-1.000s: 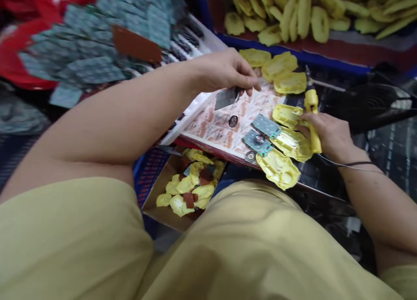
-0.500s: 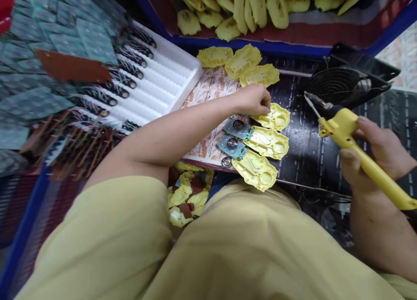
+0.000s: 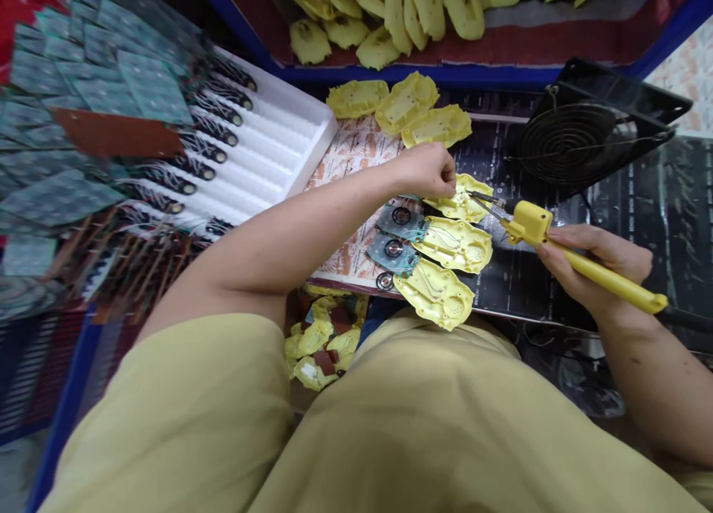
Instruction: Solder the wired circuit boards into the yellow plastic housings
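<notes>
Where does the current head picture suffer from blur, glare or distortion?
Head view, left edge: the stacked boards look soft; head view, right: pale sheen streaks the black tabletop; head view, centre: yellow shells look clearer; head view, lower left: the sleeve looks stretched, likely wide-angle distortion.

Yellow is seen on the tool (image 3: 591,266), shells (image 3: 452,243) and shirt (image 3: 401,409) | blue-green on most boards (image 3: 154,86) | white on the tray (image 3: 284,145) | surface (image 3: 535,290) is patterned orange-brown on white, and black with white print
</notes>
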Available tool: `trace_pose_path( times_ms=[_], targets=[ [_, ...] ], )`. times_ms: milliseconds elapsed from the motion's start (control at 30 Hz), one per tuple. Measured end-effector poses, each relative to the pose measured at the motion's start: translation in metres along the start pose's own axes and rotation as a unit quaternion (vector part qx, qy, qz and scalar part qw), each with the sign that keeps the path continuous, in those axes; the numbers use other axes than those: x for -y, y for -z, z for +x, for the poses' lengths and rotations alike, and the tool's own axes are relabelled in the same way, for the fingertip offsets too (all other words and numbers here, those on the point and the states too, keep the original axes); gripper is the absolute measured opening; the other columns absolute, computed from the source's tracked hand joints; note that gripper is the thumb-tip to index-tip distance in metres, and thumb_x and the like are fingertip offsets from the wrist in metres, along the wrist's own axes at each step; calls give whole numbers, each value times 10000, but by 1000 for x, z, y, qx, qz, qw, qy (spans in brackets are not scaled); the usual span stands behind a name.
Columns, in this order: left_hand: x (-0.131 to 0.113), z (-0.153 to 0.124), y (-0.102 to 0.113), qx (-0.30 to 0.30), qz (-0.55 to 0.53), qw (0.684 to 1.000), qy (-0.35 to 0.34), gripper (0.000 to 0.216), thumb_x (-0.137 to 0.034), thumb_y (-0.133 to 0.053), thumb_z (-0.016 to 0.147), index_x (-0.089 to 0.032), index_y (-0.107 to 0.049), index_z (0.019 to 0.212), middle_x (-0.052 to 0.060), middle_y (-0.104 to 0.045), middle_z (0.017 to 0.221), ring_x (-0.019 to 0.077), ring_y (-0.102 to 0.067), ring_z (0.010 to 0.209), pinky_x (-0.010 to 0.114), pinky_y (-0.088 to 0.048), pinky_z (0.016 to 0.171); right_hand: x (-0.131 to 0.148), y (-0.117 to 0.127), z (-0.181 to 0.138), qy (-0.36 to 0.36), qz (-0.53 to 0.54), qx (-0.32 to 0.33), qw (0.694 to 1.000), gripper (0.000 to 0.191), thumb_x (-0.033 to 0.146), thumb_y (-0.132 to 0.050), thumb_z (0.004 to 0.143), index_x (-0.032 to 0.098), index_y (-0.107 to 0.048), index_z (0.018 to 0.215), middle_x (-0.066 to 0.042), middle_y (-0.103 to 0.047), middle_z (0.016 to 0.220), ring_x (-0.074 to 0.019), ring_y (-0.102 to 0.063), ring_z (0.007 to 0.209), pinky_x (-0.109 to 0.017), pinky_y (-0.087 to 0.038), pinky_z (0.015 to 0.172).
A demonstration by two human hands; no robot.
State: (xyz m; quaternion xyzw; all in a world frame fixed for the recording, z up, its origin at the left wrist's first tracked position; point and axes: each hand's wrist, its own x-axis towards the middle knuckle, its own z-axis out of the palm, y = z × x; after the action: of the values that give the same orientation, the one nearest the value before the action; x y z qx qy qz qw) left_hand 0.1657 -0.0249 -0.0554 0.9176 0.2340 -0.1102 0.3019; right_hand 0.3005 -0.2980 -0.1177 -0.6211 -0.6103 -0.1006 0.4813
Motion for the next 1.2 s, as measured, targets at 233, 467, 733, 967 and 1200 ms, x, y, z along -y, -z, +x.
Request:
trace_pose_path(
  times_ms=[233, 467, 733, 967, 1200],
  targets=[
    [0, 2, -1, 1, 2, 1000, -6, 194, -151, -715, 728, -156, -837, 879, 38, -733, 796, 214, -714, 946, 313, -512, 890, -4, -3, 13, 58, 9, 36, 998, 112, 219, -857, 944, 231, -746, 951, -27, -824, 881, -174, -815, 772, -225, -684, 710],
    [14, 11, -9, -31, -6, 998, -49, 158, -154, -718, 699, -179, -833, 806, 31, -687, 700, 233, -713, 927, 329, -531, 874, -6, 5, 14, 5, -20, 25, 999, 227, 439, -864, 929, 271, -747, 832, -21, -800, 780, -207, -786, 668, -293, -676, 589],
    [9, 9, -6, -29, -24, 999, -28, 89, -105, -721, 692, -191, -735, 672, 8, -653, 664, 212, -696, 883, 331, -512, 875, -4, 6, 9, 43, -4, 8, 999, 109, 315, -857, 934, 263, -766, 907, -19, -812, 825, -193, -796, 698, -250, -673, 617],
    [6, 5, -13, -24, -1, 999, -32, 102, -102, -725, 726, -186, -763, 771, 53, -711, 848, 270, -709, 1060, 377, -514, 1015, 0, 11, -11, -30, -88, -17, 996, 610, 344, -920, 881, 289, -716, 1453, -47, -844, 1098, -229, -835, 863, -282, -707, 841],
    [27, -47, 14, -202, 1, 979, -31, 213, -250, -660, 951, -220, -823, 1084, 97, -753, 1211, 303, -628, 1302, 427, -462, 1174, 6, 13, -23, -47, -83, -63, 993, 651, 325, -907, 866, 318, -701, 1484, -62, -841, 1112, -253, -824, 764, -306, -692, 657]
  ],
)
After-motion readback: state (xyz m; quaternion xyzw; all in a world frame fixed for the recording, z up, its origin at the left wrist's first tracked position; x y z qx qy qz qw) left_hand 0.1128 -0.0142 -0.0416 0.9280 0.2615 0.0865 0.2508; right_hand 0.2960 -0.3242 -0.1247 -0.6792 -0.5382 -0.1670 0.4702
